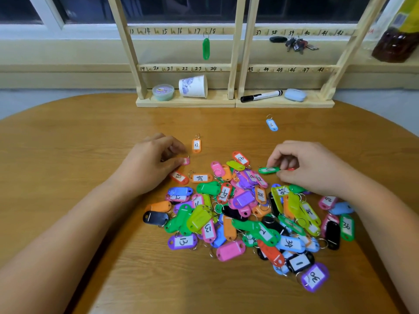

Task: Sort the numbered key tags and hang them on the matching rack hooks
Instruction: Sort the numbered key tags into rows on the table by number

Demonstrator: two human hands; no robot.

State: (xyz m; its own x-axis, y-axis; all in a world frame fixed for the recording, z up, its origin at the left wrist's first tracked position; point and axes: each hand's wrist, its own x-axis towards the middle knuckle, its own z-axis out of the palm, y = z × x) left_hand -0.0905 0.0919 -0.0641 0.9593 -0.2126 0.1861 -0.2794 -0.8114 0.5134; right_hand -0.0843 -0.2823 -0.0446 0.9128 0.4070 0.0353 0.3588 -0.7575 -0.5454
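A heap of coloured numbered key tags (244, 214) lies on the round wooden table (68, 155). My left hand (150, 163) pinches a small pink tag (186, 161) at the heap's left edge. On the heap's right side my right hand (306, 166) pinches a green tag (269, 170). An orange tag marked 12 (196, 145) and a blue tag marked 6 (271, 124) lie apart, farther back. Two wooden racks (235, 64) with numbered hooks stand at the table's far edge. One green tag (206, 48) hangs near hook 18.
On the rack bases sit a small round tub (163, 92), a tipped paper cup (193, 86), a black marker (260, 96) and a blue eraser-like block (295, 94). A bunch of keys (294, 44) hangs under hooks 38 to 40. A dark bottle (395, 45) stands at the far right.
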